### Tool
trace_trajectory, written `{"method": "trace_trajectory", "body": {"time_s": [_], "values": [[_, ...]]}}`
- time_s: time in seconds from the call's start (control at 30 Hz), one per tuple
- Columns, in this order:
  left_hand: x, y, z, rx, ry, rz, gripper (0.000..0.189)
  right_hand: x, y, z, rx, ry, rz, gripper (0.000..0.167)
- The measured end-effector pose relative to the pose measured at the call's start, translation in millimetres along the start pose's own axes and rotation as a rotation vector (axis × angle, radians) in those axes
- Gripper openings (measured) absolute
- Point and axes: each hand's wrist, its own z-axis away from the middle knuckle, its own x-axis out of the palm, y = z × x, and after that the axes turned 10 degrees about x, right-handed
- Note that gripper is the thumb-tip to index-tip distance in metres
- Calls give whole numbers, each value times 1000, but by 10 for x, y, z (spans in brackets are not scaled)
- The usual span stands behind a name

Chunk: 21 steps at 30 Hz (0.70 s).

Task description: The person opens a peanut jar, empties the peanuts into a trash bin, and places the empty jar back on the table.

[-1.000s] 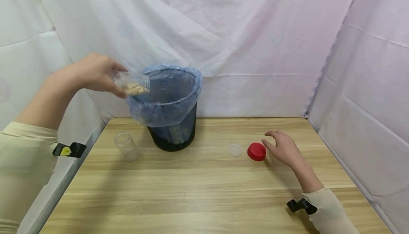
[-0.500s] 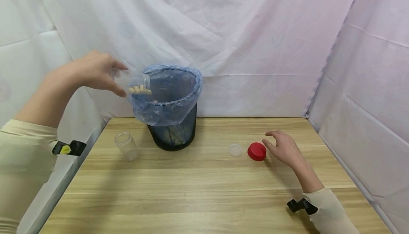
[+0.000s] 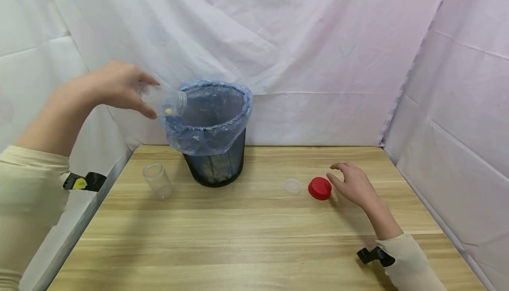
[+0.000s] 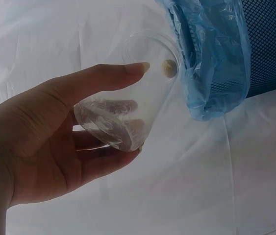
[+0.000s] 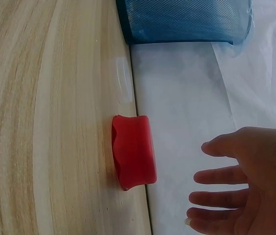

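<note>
My left hand (image 3: pixel 121 85) grips a clear plastic jar (image 4: pixel 150 93) round its body. The jar is tipped on its side, its threaded mouth over the left rim of the waste bin (image 3: pixel 214 167). One pale, peanut-like piece (image 4: pixel 169 69) shows inside near the mouth. A blue bag (image 3: pixel 199 143) lines the bin and folds over its rim; the bin's contents are mostly hidden. On the right, my right hand (image 3: pixel 353 185) hovers with relaxed fingers, holding nothing, beside a red screw lid (image 3: pixel 320 188). In the right wrist view those fingers (image 5: pixel 221 198) stand apart from the lid.
A second clear jar (image 3: pixel 157 181) stands at the left of the wooden table (image 3: pixel 230 242), in front of the bin. Left of the red lid lies a small translucent disc (image 3: pixel 293 187). White cloth (image 3: pixel 318 61) hangs behind and on both sides.
The heap of pale pieces in the held jar has slid out over the bin, leaving one in view. The left hand has tilted slightly; the right hand has stayed still.
</note>
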Motion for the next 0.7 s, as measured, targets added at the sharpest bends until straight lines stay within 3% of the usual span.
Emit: {"method": "trace_trajectory", "body": {"time_s": [0.3,0.7], "values": [[-8,39,-48,33,9,-21,87,-11,5,10,1,-3,0,37],[-18,72,-48,16,2,-6,88,-14,-1,4,7,-12,5,38]]}}
